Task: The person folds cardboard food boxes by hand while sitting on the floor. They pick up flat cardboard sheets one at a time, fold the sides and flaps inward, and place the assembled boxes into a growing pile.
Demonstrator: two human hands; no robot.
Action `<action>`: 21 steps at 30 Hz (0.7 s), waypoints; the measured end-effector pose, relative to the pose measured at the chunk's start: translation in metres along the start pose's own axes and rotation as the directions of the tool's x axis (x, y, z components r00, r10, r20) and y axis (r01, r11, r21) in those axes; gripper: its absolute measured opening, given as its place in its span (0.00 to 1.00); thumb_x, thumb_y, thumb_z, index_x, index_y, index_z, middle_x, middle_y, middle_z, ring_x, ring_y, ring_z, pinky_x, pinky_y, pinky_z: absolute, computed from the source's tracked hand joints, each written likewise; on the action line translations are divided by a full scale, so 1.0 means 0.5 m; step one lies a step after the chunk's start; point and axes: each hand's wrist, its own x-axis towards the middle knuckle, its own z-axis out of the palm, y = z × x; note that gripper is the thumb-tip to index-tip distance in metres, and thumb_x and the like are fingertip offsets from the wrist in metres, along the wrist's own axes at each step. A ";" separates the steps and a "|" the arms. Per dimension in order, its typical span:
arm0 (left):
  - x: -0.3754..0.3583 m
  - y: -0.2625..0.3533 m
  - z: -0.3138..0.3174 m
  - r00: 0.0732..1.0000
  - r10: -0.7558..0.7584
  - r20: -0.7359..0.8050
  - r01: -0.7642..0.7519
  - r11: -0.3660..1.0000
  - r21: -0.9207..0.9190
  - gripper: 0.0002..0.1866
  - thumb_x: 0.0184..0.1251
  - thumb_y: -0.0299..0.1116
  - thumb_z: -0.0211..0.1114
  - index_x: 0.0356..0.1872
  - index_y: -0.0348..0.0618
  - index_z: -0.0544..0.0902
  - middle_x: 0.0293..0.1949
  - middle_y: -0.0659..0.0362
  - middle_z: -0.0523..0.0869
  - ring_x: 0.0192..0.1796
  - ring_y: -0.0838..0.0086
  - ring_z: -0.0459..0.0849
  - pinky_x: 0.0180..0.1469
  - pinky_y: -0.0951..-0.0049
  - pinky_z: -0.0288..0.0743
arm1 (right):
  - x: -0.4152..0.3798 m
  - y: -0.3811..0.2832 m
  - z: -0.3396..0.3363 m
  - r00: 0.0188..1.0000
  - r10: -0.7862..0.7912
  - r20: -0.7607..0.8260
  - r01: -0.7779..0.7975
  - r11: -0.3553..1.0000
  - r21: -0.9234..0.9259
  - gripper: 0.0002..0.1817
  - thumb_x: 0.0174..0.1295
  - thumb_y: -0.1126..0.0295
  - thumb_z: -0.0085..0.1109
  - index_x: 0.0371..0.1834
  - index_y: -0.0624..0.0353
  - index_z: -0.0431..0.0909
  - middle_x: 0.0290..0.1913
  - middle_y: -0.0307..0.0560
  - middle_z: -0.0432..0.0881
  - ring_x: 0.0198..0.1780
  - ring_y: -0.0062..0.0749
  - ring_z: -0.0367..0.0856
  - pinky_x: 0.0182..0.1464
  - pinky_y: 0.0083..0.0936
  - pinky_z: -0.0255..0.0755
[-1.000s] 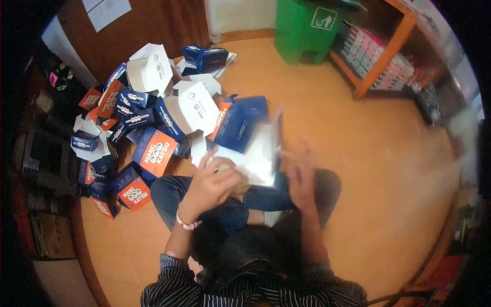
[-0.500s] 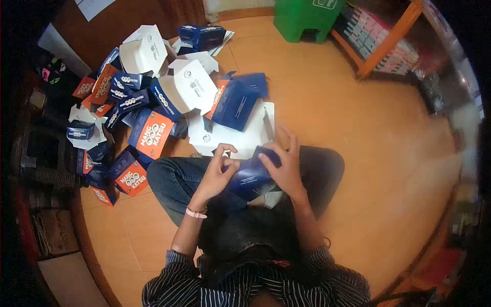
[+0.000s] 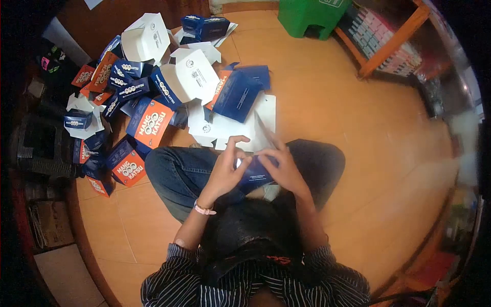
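Over my crossed legs I hold a dark blue cardboard box (image 3: 255, 176) with small white print on the side facing me. My left hand (image 3: 227, 169) grips its left side, index finger bent and thumb at the top edge. My right hand (image 3: 285, 168) pinches the top right part, its thumb pointing inward. A pale flap (image 3: 262, 134) stands up beyond my fingers, slightly blurred. Just past my hands lies a flat white carton sheet (image 3: 232, 123), and on it rests a blue and orange folded box (image 3: 236, 97).
To the left is a heap of blue, orange and white boxes, with an orange one (image 3: 155, 123) nearest. A green bin (image 3: 312, 18) stands at the back. Wooden shelving (image 3: 396, 43) with stacked packets is at the back right, and a black rack (image 3: 46, 146) at the left.
The box in my hands has turned, and a pale flap now stands up at its far side. Both hands have come closer together over its top edge.
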 end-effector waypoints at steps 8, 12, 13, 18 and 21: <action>-0.008 -0.018 -0.009 0.953 -0.121 -0.278 0.015 0.934 -0.357 0.19 0.55 0.35 0.66 0.44 0.37 0.72 0.56 0.53 0.69 0.56 0.66 0.68 0.57 0.68 0.63 | 0.005 -0.016 -0.027 0.931 -0.029 -0.364 0.041 0.999 0.026 0.08 0.55 0.73 0.59 0.25 0.65 0.72 0.55 0.58 0.64 0.58 0.48 0.65 0.60 0.36 0.57; 0.014 -0.001 0.016 0.908 -0.001 -0.418 -0.324 0.629 -0.706 0.14 0.57 0.36 0.65 0.36 0.38 0.74 0.60 0.51 0.66 0.59 0.65 0.65 0.61 0.63 0.59 | 0.013 -0.016 -0.031 0.873 0.032 -0.487 -0.068 0.996 -0.057 0.09 0.54 0.72 0.60 0.23 0.65 0.70 0.52 0.58 0.64 0.56 0.47 0.65 0.58 0.35 0.58; 0.022 -0.008 0.014 0.886 0.159 -0.436 -0.394 0.754 -0.526 0.12 0.55 0.34 0.65 0.33 0.40 0.73 0.61 0.53 0.66 0.62 0.63 0.62 0.64 0.59 0.54 | 0.014 -0.020 -0.020 0.872 0.015 -0.489 -0.026 1.000 -0.015 0.10 0.53 0.72 0.60 0.23 0.65 0.69 0.52 0.59 0.62 0.56 0.48 0.65 0.58 0.36 0.58; 0.022 0.095 0.003 0.854 0.486 -0.187 -0.351 0.802 0.484 0.14 0.52 0.35 0.65 0.37 0.42 0.74 0.58 0.51 0.67 0.66 0.56 0.57 0.67 0.51 0.44 | 0.003 -0.054 -0.035 0.928 -0.017 -0.373 0.062 0.992 0.107 0.11 0.59 0.72 0.54 0.22 0.62 0.66 0.25 0.43 0.65 0.44 0.37 0.65 0.53 0.30 0.60; 0.023 0.109 -0.014 0.878 0.472 0.086 -0.447 0.739 0.504 0.15 0.54 0.35 0.63 0.42 0.46 0.73 0.57 0.52 0.67 0.62 0.56 0.61 0.66 0.43 0.40 | 0.013 -0.057 -0.049 0.942 -0.041 -0.332 0.115 0.971 0.208 0.12 0.62 0.70 0.52 0.22 0.61 0.65 0.22 0.39 0.62 0.35 0.28 0.63 0.42 0.24 0.61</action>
